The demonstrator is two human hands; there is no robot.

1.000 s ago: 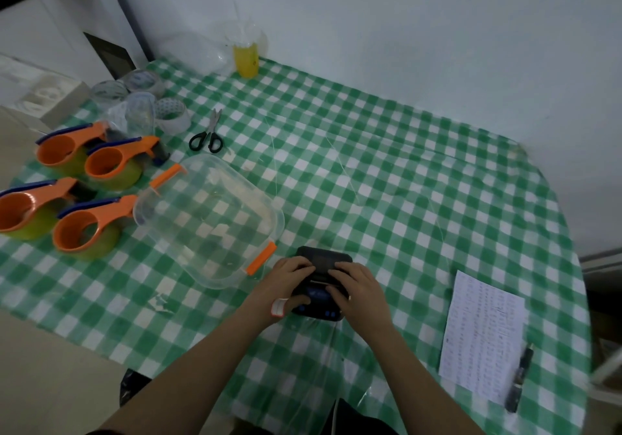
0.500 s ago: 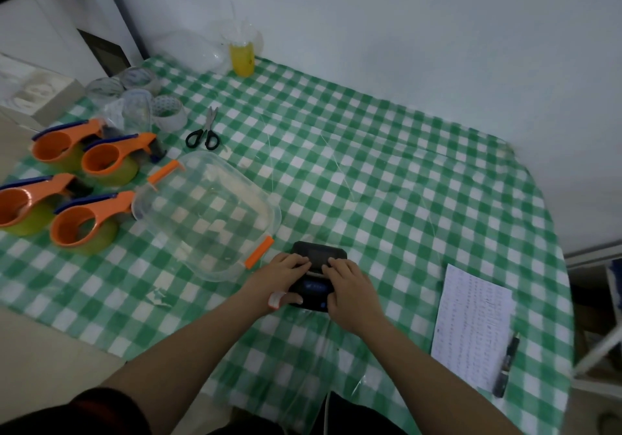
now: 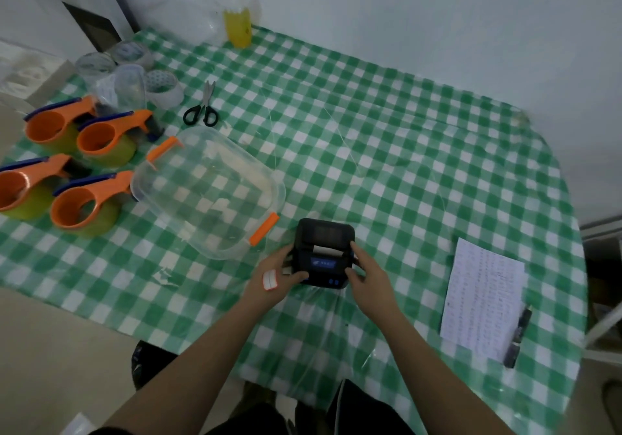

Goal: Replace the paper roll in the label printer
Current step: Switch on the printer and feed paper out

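The small black label printer (image 3: pixel 323 252) stands on the green checked tablecloth near the front edge. A strip of white paper (image 3: pixel 325 250) shows at its slot, above a blue panel. My left hand (image 3: pixel 277 274) grips the printer's left side; a white label with a red edge (image 3: pixel 270 280) sticks to the back of that hand. My right hand (image 3: pixel 367 274) grips the printer's right side, thumb near the slot. Whether the lid is fully closed I cannot tell.
A clear plastic box with orange clips (image 3: pixel 208 192) lies left of the printer. Several orange tape dispensers (image 3: pixel 84 199) and tape rolls (image 3: pixel 161 88) sit at far left, with scissors (image 3: pixel 202 111). A printed sheet (image 3: pixel 481 296) and a pen (image 3: pixel 518 337) lie right. A yellow cup (image 3: pixel 238 27) stands at the back.
Both hands slid from the top of the printer to its sides, uncovering the slot with white paper. The camera view shifted slightly.
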